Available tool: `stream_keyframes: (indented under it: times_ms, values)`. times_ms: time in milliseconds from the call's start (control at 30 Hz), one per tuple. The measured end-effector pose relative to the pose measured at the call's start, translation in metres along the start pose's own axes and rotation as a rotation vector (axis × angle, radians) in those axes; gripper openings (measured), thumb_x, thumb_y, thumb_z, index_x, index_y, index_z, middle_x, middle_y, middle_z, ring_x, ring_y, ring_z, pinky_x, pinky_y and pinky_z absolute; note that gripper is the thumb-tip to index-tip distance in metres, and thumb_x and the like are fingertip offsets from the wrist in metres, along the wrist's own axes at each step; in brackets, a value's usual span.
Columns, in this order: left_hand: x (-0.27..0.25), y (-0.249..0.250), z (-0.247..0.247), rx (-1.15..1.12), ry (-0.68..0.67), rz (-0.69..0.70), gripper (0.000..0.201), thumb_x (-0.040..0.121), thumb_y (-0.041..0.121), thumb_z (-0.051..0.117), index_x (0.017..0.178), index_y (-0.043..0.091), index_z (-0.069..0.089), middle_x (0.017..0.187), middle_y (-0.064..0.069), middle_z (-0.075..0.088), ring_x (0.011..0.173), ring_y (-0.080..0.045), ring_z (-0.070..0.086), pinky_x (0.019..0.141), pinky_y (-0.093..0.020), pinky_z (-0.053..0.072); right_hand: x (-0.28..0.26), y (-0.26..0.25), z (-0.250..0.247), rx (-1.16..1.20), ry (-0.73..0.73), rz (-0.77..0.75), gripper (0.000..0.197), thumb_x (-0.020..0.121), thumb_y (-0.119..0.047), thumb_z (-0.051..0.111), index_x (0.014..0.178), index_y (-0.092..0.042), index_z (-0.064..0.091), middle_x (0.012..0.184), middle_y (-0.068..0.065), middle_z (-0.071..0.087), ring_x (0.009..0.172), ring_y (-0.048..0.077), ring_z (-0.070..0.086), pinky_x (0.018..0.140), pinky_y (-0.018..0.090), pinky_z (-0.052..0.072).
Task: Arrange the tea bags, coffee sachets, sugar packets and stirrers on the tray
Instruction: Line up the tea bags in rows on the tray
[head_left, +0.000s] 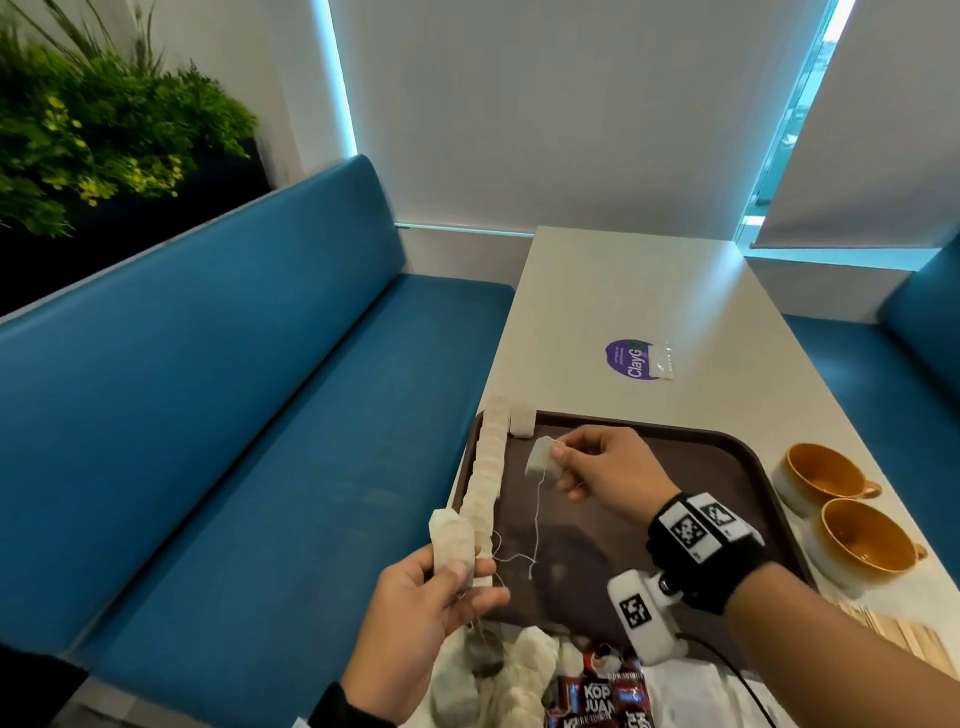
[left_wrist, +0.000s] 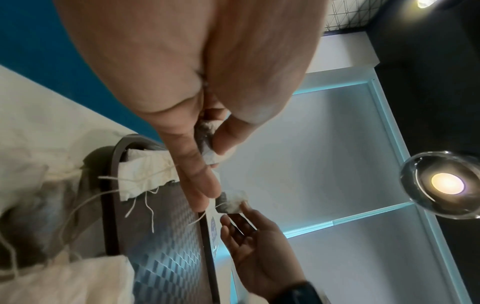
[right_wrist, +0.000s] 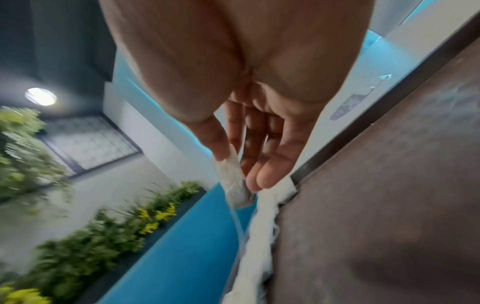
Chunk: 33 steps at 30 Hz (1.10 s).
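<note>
- Landmark: brown tray (head_left: 675, 441) on the white table (head_left: 597, 291).
- Row of tea bags (head_left: 488, 467) lies along the tray's left rim.
- Left hand (head_left: 426, 613), at the tray's near-left corner — fingers clamped on several tea bags (head_left: 452, 545).
- Right hand (head_left: 597, 462), above the tray's far-left part — thumb and forefinger pinch one tea bag (head_left: 540, 457), string dangling.
- Coffee sachets (head_left: 602, 696) at the tray's near edge.
- Two orange cups (head_left: 831, 499) right of the tray.

Purple round sticker (head_left: 627, 360) on table (head_left: 597, 291): "ClayG"; red-black coffee sachets (head_left: 597, 699): "KOP", "JUA", cut off.
</note>
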<state>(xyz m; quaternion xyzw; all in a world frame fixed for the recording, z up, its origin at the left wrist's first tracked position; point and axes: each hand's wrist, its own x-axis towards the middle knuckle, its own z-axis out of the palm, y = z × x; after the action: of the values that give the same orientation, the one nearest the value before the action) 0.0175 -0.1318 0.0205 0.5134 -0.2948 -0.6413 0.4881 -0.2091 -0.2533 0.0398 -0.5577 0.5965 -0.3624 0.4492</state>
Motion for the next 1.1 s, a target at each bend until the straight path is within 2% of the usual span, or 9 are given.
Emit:
stream_keyframes:
  times_ms: [167, 233, 367, 500, 633, 767, 867, 967, 1100]
  values:
    - [0.013, 0.000, -0.005, 0.031, 0.023, 0.001, 0.017, 0.101, 0.001, 0.052, 0.111, -0.001, 0.067, 0.098, -0.019, 0.077, 0.083, -0.045, 0.073, 0.063, -0.036, 0.064, 0.065, 0.021, 0.002, -0.101, 0.054, 0.059, 0.010, 0.099, -0.020, 0.068, 0.091, -0.014, 0.072, 0.066, 0.008, 0.070, 0.063, 0.021, 0.065, 0.066, 0.036, 0.058]
    - [0.018, 0.001, -0.008, 0.039, 0.025, -0.006, 0.018, 0.101, 0.001, 0.053, 0.111, 0.002, 0.067, 0.098, -0.018, 0.077, 0.086, -0.047, 0.073, 0.065, -0.038, 0.064, 0.082, 0.026, 0.005, -0.162, -0.032, 0.094, 0.011, 0.099, -0.024, 0.067, 0.093, -0.017, 0.072, 0.065, 0.006, 0.071, 0.065, 0.022, 0.066, 0.065, 0.035, 0.057]
    - [0.025, 0.002, -0.014, 0.049, 0.006, -0.031, 0.018, 0.099, 0.001, 0.055, 0.111, 0.004, 0.068, 0.100, -0.017, 0.077, 0.090, -0.049, 0.072, 0.065, -0.038, 0.064, 0.108, 0.022, 0.018, -0.322, -0.200, 0.137, 0.012, 0.100, -0.028, 0.065, 0.098, -0.018, 0.070, 0.074, 0.005, 0.074, 0.063, 0.014, 0.068, 0.058, 0.026, 0.055]
    - [0.030, -0.001, -0.019, 0.083, -0.001, -0.027, 0.019, 0.098, 0.001, 0.057, 0.113, 0.005, 0.069, 0.100, -0.015, 0.078, 0.087, -0.044, 0.074, 0.069, -0.039, 0.062, 0.131, 0.025, 0.031, -0.327, -0.090, 0.158, 0.012, 0.098, -0.024, 0.069, 0.093, -0.013, 0.070, 0.075, 0.006, 0.071, 0.064, 0.018, 0.066, 0.060, 0.030, 0.061]
    - [0.033, -0.002, -0.021, 0.099, -0.015, -0.045, 0.020, 0.097, 0.001, 0.058, 0.113, 0.005, 0.069, 0.099, -0.014, 0.078, 0.085, -0.041, 0.075, 0.070, -0.039, 0.060, 0.144, 0.029, 0.034, -0.288, 0.004, 0.199, 0.012, 0.094, -0.022, 0.075, 0.090, -0.012, 0.070, 0.077, 0.009, 0.072, 0.061, 0.019, 0.066, 0.054, 0.029, 0.059]
    - [0.033, -0.001, -0.022, 0.116, -0.021, -0.049, 0.020, 0.098, 0.002, 0.058, 0.114, 0.008, 0.069, 0.099, -0.011, 0.079, 0.086, -0.038, 0.076, 0.075, -0.040, 0.060, 0.150, 0.033, 0.034, -0.270, 0.044, 0.220, 0.014, 0.087, -0.018, 0.082, 0.088, -0.011, 0.070, 0.078, 0.010, 0.073, 0.057, 0.021, 0.065, 0.059, 0.035, 0.064]
    - [0.033, -0.002, -0.024, 0.110, -0.017, -0.048, 0.020, 0.097, 0.001, 0.058, 0.113, 0.008, 0.069, 0.098, -0.012, 0.079, 0.086, -0.038, 0.076, 0.077, -0.041, 0.061, 0.148, 0.030, 0.035, -0.237, 0.077, 0.216, 0.021, 0.085, -0.022, 0.084, 0.094, -0.014, 0.066, 0.079, 0.011, 0.072, 0.056, 0.020, 0.065, 0.051, 0.032, 0.061]
    - [0.030, -0.003, -0.024, 0.085, -0.007, -0.048, 0.022, 0.096, -0.001, 0.059, 0.115, 0.007, 0.068, 0.099, -0.013, 0.078, 0.088, -0.038, 0.076, 0.078, -0.041, 0.061, 0.138, 0.021, 0.033, -0.216, 0.126, 0.187, 0.022, 0.089, -0.029, 0.080, 0.098, -0.018, 0.062, 0.080, 0.009, 0.070, 0.056, 0.019, 0.066, 0.046, 0.027, 0.056]
    - [0.024, 0.001, -0.018, 0.017, -0.012, -0.033, 0.019, 0.097, -0.002, 0.058, 0.111, 0.008, 0.067, 0.098, -0.017, 0.078, 0.086, -0.040, 0.076, 0.071, -0.038, 0.064, 0.108, 0.006, 0.030, -0.177, 0.107, 0.133, 0.013, 0.097, -0.030, 0.069, 0.099, -0.017, 0.066, 0.081, 0.007, 0.071, 0.060, 0.017, 0.067, 0.058, 0.032, 0.063]
